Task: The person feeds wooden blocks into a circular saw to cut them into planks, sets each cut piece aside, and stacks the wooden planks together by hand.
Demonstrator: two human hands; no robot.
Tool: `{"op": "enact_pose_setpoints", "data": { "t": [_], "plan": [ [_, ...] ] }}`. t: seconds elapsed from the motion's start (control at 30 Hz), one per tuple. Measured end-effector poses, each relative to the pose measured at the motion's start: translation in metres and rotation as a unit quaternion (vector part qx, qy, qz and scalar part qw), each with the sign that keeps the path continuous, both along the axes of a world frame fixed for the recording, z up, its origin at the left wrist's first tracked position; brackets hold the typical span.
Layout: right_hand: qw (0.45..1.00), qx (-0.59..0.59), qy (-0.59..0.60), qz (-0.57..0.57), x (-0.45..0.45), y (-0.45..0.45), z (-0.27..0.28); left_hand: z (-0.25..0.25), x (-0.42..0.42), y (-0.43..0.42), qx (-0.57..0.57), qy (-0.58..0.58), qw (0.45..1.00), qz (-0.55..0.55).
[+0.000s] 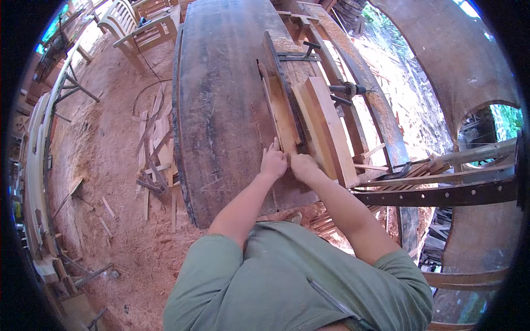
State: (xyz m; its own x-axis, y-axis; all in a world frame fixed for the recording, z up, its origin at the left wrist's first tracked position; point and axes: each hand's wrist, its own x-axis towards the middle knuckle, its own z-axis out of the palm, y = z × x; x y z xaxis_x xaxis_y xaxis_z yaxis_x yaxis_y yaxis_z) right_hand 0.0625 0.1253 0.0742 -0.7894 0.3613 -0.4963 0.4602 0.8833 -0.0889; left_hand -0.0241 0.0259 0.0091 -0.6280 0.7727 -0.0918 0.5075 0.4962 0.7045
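Note:
A pale wooden board (283,116) lies lengthwise on the dark, worn tabletop (221,110), along the left side of a long straight fence (282,83). My right hand (305,167) is closed around the board's near end. Beside it, my left hand (273,163) rests against the board's left edge, a finger stretched forward along it. The undersides of both hands are hidden. Right of the fence sit thicker sawn timbers (331,129), apart from my hands. A narrow dark slot shows in the tabletop by the board's far end.
A metal clamp with a handle (311,48) sits at the fence's far end. Another threaded fitting (348,88) projects at right. Offcuts (157,143) and a cable lie on the sawdust-covered floor (110,165) at left. A plastic chair (124,19) stands behind; a perforated metal bar (441,194) extends right.

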Motion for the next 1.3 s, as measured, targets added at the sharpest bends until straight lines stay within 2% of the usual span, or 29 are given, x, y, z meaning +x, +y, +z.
{"op": "enact_pose_setpoints", "data": {
  "t": [0.03,0.1,0.17,0.4,0.47,0.6,0.67,0.8,0.87,0.97,1.0,1.07,1.13,1.17,1.23,1.27,1.3],
  "plan": [
    [1.0,-0.007,-0.003,-0.017,-0.003,0.002,-0.002,0.0,0.002,-0.002,-0.037,-0.002,0.999,-0.017],
    [0.999,-0.011,-0.004,-0.032,-0.01,0.005,-0.002,0.003,-0.003,0.001,-0.026,-0.001,1.0,-0.007],
    [0.999,-0.013,-0.016,-0.043,-0.014,0.005,0.002,0.011,-0.007,0.004,-0.07,0.031,0.997,0.008],
    [0.999,0.015,-0.007,-0.031,-0.029,0.011,0.0,0.015,-0.017,0.013,-0.057,0.0,0.997,0.047],
    [0.999,0.0,-0.005,-0.052,-0.033,0.008,0.01,0.024,-0.024,0.012,-0.114,-0.027,0.993,0.009],
    [0.999,0.012,-0.01,-0.047,-0.036,0.01,-0.003,0.018,-0.022,0.016,-0.109,-0.032,0.993,0.033],
    [0.997,0.019,0.01,-0.068,-0.037,0.008,-0.002,0.016,-0.021,0.019,-0.103,-0.034,0.991,0.079],
    [0.996,0.011,0.011,-0.092,-0.032,0.007,-0.001,0.017,-0.018,0.018,-0.098,-0.03,0.991,0.085],
    [0.996,-0.006,0.017,-0.086,-0.02,0.005,-0.006,0.015,-0.003,0.011,-0.075,0.019,0.994,0.082],
    [0.993,-0.041,0.052,-0.094,0.029,-0.017,-0.001,0.021,0.031,-0.014,-0.057,-0.031,0.996,0.066],
    [0.993,-0.041,0.054,-0.099,0.049,-0.025,0.0,0.014,0.051,-0.025,-0.007,0.007,0.994,0.112],
    [0.995,-0.06,-0.005,-0.08,0.094,-0.042,0.003,0.022,0.083,-0.053,-0.023,-0.041,0.992,0.116],
    [0.983,-0.131,-0.008,-0.129,0.134,-0.061,0.014,0.001,0.112,-0.081,0.015,-0.087,0.994,0.072],
    [0.984,-0.131,-0.001,-0.124,0.145,-0.071,0.024,0.0,0.119,-0.095,0.008,-0.108,0.993,0.056],
    [0.994,-0.01,0.03,-0.108,0.165,-0.095,0.036,0.005,0.129,-0.132,-0.007,-0.127,0.991,0.046],
    [0.994,-0.016,0.033,-0.107,0.173,-0.101,0.028,0.01,0.128,-0.154,0.032,-0.157,0.984,0.074],
    [0.973,-0.034,0.138,-0.182,0.177,-0.105,0.014,0.02,0.124,-0.176,0.071,-0.185,0.975,0.102]
  ]
}}
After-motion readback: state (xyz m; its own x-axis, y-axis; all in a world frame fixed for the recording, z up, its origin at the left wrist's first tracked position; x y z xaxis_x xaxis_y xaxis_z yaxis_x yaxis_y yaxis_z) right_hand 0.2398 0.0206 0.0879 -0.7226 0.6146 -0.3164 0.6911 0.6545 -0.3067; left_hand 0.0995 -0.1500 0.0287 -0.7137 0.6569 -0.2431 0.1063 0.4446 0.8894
